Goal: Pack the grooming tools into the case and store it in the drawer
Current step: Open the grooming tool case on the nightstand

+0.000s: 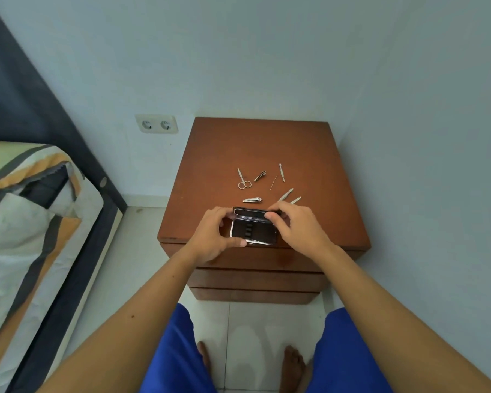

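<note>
A black grooming case (253, 229) lies open at the front edge of the brown nightstand (309, 154), its empty elastic loops showing. My left hand (216, 236) grips its left side and my right hand (298, 226) holds its right side and lid. Behind the case lie loose metal tools: small scissors (243, 180), a dark folded clipper (260, 176), a thin pick (273, 182), a pusher (281, 172), a nail clipper (252, 199), and two flat files (286, 194), partly hidden by my right fingers. Below the top are closed drawer fronts (255, 279).
A bed (31, 222) with a striped cover stands at the left, leaving a narrow strip of tiled floor beside the nightstand. A double wall socket (157, 124) is on the wall. Walls close in behind and to the right. My bare feet and blue shorts are below.
</note>
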